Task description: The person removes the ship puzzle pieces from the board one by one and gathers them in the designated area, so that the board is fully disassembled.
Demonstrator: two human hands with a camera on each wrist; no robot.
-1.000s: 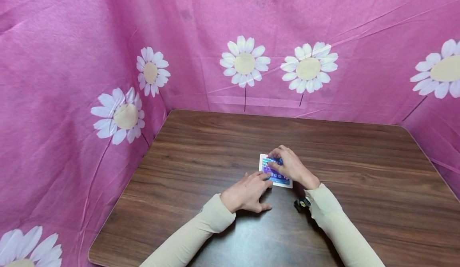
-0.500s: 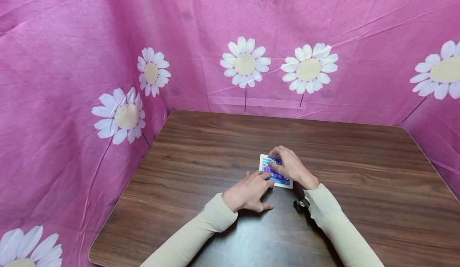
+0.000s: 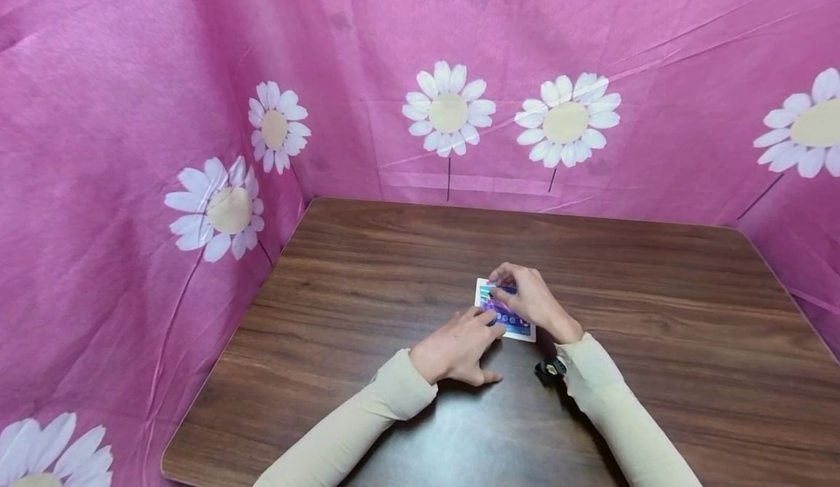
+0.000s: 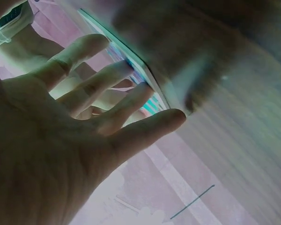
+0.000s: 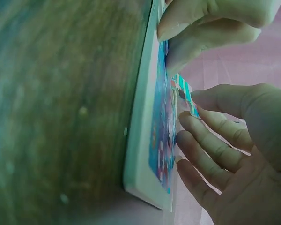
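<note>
A flat picture puzzle board (image 3: 523, 337) with a white border and a blue and purple picture lies on the table. In the right wrist view, my right hand (image 5: 239, 145) pinches a small puzzle piece (image 5: 183, 88) with teal and white stripes between thumb and forefinger. That piece stands tilted up from the board's surface, and its lower edge is partly hidden. My left hand (image 3: 459, 347) reaches in from the near left, with its fingertips resting on the board's near-left part and the thumb out over the table. Both hands cover much of the picture.
The brown wood-grain table (image 3: 367, 268) extends round the board on all sides. A pink cloth (image 3: 367, 57) with large white daisies hangs behind and to the left and right. A black strap-like device (image 3: 550, 371) sits at my right wrist.
My left hand has shifted slightly to the right along the board. The right fingertips have moved only a little, with the piece tilting up more. The board stays nearly in place.
</note>
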